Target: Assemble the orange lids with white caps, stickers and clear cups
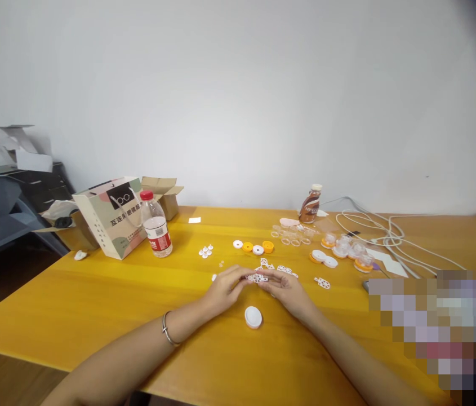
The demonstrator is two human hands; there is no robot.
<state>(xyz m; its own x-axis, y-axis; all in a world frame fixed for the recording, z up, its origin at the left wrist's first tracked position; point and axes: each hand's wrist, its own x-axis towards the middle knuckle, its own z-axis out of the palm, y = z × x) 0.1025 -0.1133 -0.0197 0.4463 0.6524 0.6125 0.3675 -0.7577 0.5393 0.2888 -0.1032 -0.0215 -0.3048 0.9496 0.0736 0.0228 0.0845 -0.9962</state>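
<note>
My left hand (226, 288) and my right hand (285, 288) meet over the middle of the table. Between their fingertips they pinch a small white plastic piece with holes (257, 278), partly covered by the fingers. Just in front of the hands lies a round white cap with an orange lower edge (253, 316). Beyond my right hand are similar flat white pieces with holes (282, 269), and one more white perforated piece (323, 283) lies to its right. Several small white pegged parts (205, 251) sit beyond my left hand.
White and orange rings (247, 247), clear rings (294, 234) and clear domed cases (343, 246) stand farther back. A brown drink bottle (310, 204), white cables (390, 234), a water bottle (156, 225) and a paper bag (115, 220) surround the work. A blurred-out patch covers the right edge.
</note>
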